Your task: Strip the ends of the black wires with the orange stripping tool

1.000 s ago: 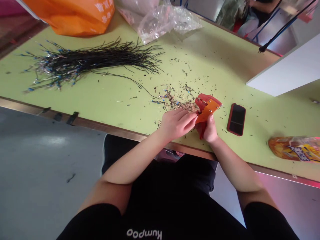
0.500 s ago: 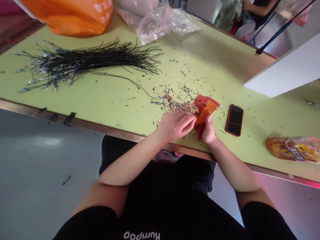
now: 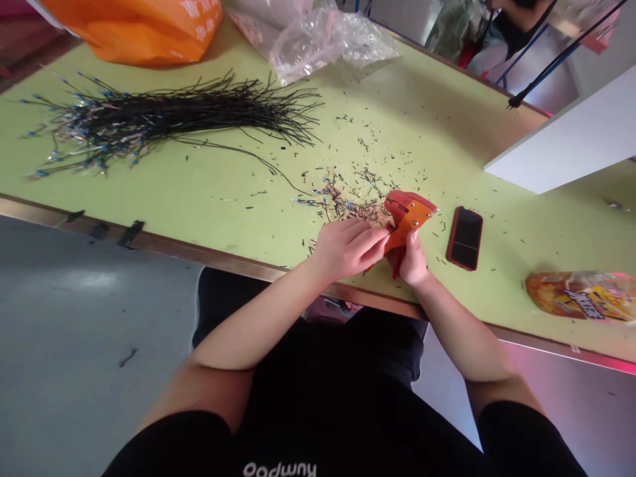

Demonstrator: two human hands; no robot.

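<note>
An orange-and-red wire stripper [image 3: 410,213] is gripped in my right hand [image 3: 413,260], with the thumb along its side and the other fingers mostly hidden behind it. My left hand [image 3: 350,246] is closed in a pinch against the stripper's left side, by its jaws. A short dark bit of black wire [image 3: 391,227] shows at those fingertips; most of it is hidden by the hand. Just beyond the left hand lies a pile of black wire scraps [image 3: 355,205], with a few blue-tipped ends [image 3: 311,201] among them.
A large bundle of black wires [image 3: 189,112] with blue ends lies at the left. Behind it are an orange bag [image 3: 149,33] and clear plastic bags [image 3: 322,40]. To the right are a phone [image 3: 466,238], a snack package [image 3: 581,295] and a white panel [image 3: 571,132]. Another person [image 3: 517,26] sits beyond.
Both hands and the wire stripper keep nearly the same pose. The view has shifted slightly, so the wire bundle and bag appear a little further left and up.
</note>
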